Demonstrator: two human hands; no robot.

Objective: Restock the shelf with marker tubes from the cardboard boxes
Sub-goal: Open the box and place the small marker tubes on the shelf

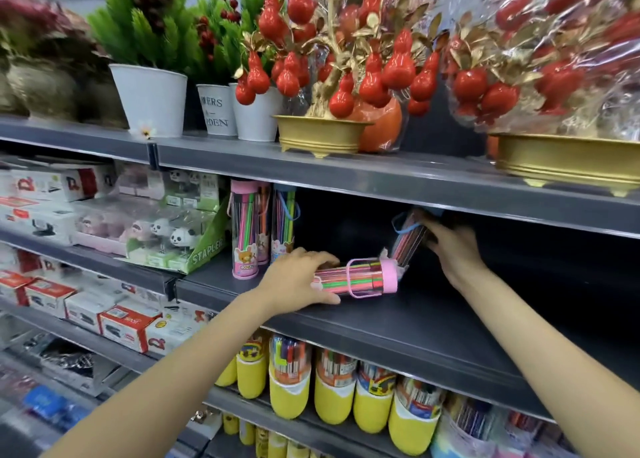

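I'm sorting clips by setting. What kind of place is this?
Most likely a retail shop aisle: tiered shelves hold boxed staplers, upright marker tubes and wrapped ornamental trees.

"STAPLER" on the green display box (194, 246); "DEN" on a white pot (217, 112).

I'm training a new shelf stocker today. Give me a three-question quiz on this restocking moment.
1. True or false: the pink-capped marker tube under the left hand lies on its side.
2. The tube in the right hand is: A) flat on the shelf B) tilted, cap end up C) on the top shelf.
3. What stands directly left of the upright marker tubes?

Key: 1. True. 2. B. 3. The green stapler display box.
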